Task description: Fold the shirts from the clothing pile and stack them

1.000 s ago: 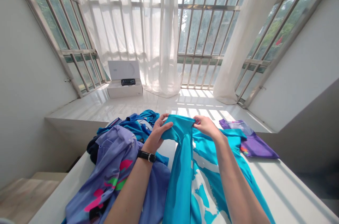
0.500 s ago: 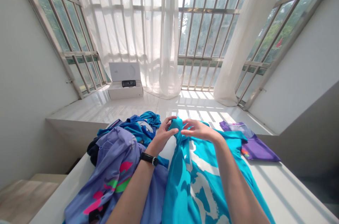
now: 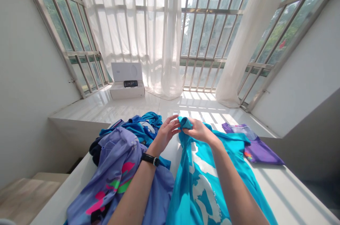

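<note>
Sunlit window bars and sheer white curtains [image 3: 148,37] backed the scene, with an opened white box [image 3: 127,89] sitting on the raised tiled ledge [image 3: 106,106] at far left. Nearer to me, on the left of the white worktop [image 3: 287,189], lay a heap of unfolded clothes: a lavender shirt [image 3: 117,168] with pink and green marks, draped over darker blue garments [image 3: 140,127]. My left hand [image 3: 164,134], a black watch [image 3: 150,159] on its wrist, hovered just beside the bunched cloth, its fingers [image 3: 174,119] loosely spread and touching the edge at most; I could not tell whether they gripped anything. At centre, the turquoise shirt [image 3: 202,182] with white print ran from the bottom edge of the view up across the worktop. My right hand [image 3: 199,131] was closed on its far end, the fingers pinching a small gathered wad of the fabric [image 3: 185,122] lifted a little off the surface. To the right, a purple garment [image 3: 255,147] lay flat and apart, already looking folded.

As I judged it, I was at the stage of sorting out the turquoise shirt's top end, collar or sleeve, before folding. The next move would have called for both hands to take the fabric, spread it, and lay it flat and square.
</note>
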Demonstrator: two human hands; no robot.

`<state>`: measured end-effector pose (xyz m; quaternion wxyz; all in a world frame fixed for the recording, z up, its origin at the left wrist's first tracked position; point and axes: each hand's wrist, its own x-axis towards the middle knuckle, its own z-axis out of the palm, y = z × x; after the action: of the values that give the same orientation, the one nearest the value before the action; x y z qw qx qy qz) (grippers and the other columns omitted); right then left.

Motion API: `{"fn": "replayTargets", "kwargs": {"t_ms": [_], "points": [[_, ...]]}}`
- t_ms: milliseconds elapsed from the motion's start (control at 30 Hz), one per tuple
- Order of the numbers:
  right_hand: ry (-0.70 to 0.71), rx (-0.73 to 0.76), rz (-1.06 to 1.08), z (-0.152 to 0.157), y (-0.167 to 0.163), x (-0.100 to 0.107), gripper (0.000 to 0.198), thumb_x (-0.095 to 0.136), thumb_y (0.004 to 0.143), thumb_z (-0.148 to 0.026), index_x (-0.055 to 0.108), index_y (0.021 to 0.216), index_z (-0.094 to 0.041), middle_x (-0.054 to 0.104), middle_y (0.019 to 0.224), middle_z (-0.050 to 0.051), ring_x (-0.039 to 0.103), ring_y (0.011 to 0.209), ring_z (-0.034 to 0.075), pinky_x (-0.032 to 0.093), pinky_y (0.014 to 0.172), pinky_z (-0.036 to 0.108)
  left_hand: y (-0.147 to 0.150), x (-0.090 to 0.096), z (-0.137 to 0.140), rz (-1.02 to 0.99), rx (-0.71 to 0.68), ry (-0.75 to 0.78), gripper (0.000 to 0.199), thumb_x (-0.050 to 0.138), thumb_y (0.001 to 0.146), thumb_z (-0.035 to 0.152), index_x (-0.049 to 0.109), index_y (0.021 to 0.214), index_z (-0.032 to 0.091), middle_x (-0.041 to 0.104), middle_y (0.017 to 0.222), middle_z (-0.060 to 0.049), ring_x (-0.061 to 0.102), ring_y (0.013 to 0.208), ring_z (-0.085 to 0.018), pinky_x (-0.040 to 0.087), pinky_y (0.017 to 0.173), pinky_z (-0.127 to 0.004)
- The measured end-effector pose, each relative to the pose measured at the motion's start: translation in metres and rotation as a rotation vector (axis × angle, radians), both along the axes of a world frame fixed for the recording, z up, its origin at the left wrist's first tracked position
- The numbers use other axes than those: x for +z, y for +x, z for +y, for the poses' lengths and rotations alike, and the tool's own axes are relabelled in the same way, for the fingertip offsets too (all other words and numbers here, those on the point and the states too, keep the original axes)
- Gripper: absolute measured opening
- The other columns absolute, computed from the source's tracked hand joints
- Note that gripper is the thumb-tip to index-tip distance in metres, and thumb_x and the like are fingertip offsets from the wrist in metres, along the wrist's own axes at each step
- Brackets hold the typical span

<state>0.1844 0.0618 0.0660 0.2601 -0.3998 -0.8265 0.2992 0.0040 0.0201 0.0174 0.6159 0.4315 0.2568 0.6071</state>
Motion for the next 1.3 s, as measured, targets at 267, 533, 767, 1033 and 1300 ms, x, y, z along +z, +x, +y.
{"fn": "replayTargets", "kwargs": {"t_ms": [267,533,767,1033,1300], "points": [[-0.065,0.033,0.028,-0.001,0.004,0.004,0.03,0.055,0.071,-0.021,0.061,0.101,-0.021,0.06,0.076,-0.004,0.051,0.066,0.013,0.041,0.06,0.024,0.001,-0.015,0.013,0.174,0.224,0.077,0.059,0.074,0.08,0.027,0.054,0.135,0.022,0.062,0.139,-0.011,0.059,0.128,-0.025,0.046,0.11,-0.041],[-0.111,0.059,-0.094,0.002,0.009,0.001,0.029,0.056,0.076,-0.025,0.064,0.104,-0.021,0.062,0.077,-0.003,0.055,0.068,0.014,0.043,0.062,0.024,0.007,-0.027,0.015,0.59,0.25,0.218,0.035,0.069,0.085,0.032,0.065,0.116,0.018,0.073,0.105,-0.007,0.068,0.099,-0.023,0.053,0.089,-0.034],[-0.067,0.038,-0.085,-0.003,0.005,0.003,0.038,0.066,0.073,-0.025,0.066,0.112,-0.021,0.066,0.088,0.0,0.058,0.068,0.013,0.044,0.061,0.024,0.015,-0.032,0.014,0.635,0.386,0.102,0.031,0.066,0.084,0.03,0.064,0.112,0.018,0.065,0.071,0.003,0.059,0.064,-0.014,0.044,0.061,-0.024],[0.044,0.02,-0.116,0.003,0.009,0.003,0.022,0.056,0.085,-0.034,0.068,0.075,-0.019,0.054,0.063,-0.003,0.046,0.062,0.013,0.033,0.057,0.026,0.019,-0.028,0.014,0.571,0.5,0.113,0.034,0.061,0.089,0.032,0.057,0.12,0.018,0.071,0.1,-0.005,0.059,0.062,-0.011,0.047,0.059,-0.023],[-0.241,-0.139,0.293,-0.001,0.007,0.018,0.037,0.06,0.08,-0.055,0.057,0.068,-0.02,0.053,0.061,-0.002,0.047,0.061,0.014,0.038,0.056,0.027,0.017,-0.052,0.012,0.991,0.438,0.171,0.039,0.057,0.094,0.031,0.05,0.131,0.02,0.065,0.125,-0.013,0.065,0.071,-0.016,0.054,0.076,-0.034]]}}
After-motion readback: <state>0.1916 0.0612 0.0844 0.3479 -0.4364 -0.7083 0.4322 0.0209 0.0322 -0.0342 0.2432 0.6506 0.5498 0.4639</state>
